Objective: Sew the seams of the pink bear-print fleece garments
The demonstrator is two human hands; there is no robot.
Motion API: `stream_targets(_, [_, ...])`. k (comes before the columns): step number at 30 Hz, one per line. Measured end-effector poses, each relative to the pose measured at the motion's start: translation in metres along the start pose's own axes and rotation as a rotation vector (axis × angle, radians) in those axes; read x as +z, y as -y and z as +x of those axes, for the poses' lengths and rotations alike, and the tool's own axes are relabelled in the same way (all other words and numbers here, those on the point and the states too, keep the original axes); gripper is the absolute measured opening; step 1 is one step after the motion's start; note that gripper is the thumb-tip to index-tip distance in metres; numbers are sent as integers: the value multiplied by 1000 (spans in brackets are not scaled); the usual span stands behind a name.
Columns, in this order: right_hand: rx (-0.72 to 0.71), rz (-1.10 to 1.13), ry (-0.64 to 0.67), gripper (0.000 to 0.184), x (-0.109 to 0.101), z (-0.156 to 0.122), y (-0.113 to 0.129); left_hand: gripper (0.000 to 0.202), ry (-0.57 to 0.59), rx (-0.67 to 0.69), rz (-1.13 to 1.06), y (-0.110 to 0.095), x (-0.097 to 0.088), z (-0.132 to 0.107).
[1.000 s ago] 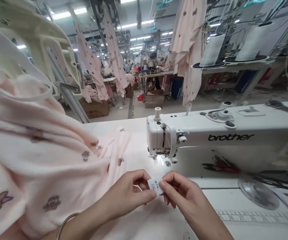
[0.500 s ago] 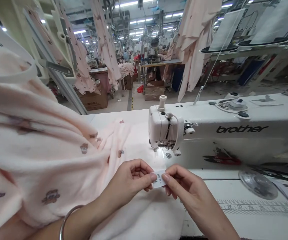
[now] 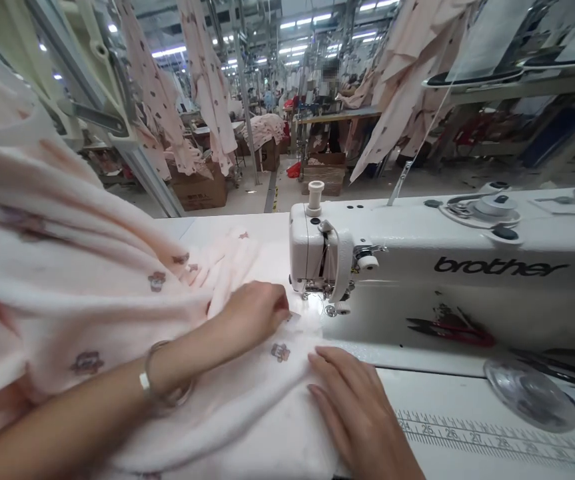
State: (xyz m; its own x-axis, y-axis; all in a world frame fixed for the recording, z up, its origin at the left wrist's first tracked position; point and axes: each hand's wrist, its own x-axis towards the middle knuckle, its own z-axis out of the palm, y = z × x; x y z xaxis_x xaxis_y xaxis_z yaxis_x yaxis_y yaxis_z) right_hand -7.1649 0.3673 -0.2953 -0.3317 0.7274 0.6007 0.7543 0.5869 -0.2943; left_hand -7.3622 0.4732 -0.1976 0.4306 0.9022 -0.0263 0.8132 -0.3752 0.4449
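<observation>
My left hand is closed in a pinch just left of the sewing machine's needle area. At its fingertips a small white label partly shows against the pale pink fabric, which is fuzzy and printed with little bears. The thumb is mostly hidden. My right hand lies on the fabric's right edge, fingers stretched out, in front of the machine. The white Brother sewing machine stands over the fabric, its needle area brightly lit.
Red-handled thread snips lie under the machine arm. A clear round disc and dark scissors are at the right. A ruler scale runs along the table's front. Pink pieces hang beyond the table, and thread cones stand at upper right.
Both hands held the label between them before. Now my left hand has it near the needle, and my right hand has let go and moved down onto the fabric, which has been drawn rightward.
</observation>
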Motion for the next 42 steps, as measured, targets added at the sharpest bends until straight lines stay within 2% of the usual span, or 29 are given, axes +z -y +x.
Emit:
stream_targets(2, [-109, -117, 28, 31, 12, -1, 2, 6, 72, 82, 26, 10, 24, 14])
stream_targets(4, [-152, -170, 63, 33, 20, -4, 2, 4, 90, 129, 9, 24, 41, 18])
stream_targets(6, [-175, -169, 88, 32, 24, -9, 0, 7, 89, 151, -4, 38, 48, 14])
stream_targets(9, [-198, -132, 124, 30, 24, -14, -2, 16, 63, 156, -31, 48, 47, 4])
stream_targets(12, [-101, -21, 89, 20, 23, -9, -1, 13, 15, 121, -60, 37, 40, -1])
stream_targets(14, [52, 45, 39, 10, 23, -1, 0, 12, -35, 78, -95, 21, 35, -1])
stream_targets(15, [129, 46, 20, 11, 24, 3, 1, 12, -39, 50, -131, 13, 34, 0])
stream_targets(16, [191, 29, 6, 15, 24, 5, 1, 13, -15, 8, -194, 7, 34, 0])
stream_targets(18, [249, -16, -17, 18, 27, 8, -1, 16, 108, -122, -384, -1, 40, 3])
stream_targets(20, [254, -30, -32, 17, 28, 6, -3, 17, 211, -273, -574, 0, 52, 6])
stream_targets(23, [222, -53, -31, 26, 30, 1, -6, 17, 204, -380, -675, 9, 69, 12])
stream_targets(27, [167, -91, -25, 35, 31, -4, -8, 16, 164, -345, -640, 15, 77, 16])
stream_targets(33, [169, -104, -21, 34, 33, -5, -7, 18, 183, -369, -646, 11, 75, 17])
stream_targets(42, [167, -106, -17, 35, 33, -5, -6, 21, 180, -353, -742, 17, 78, 17])
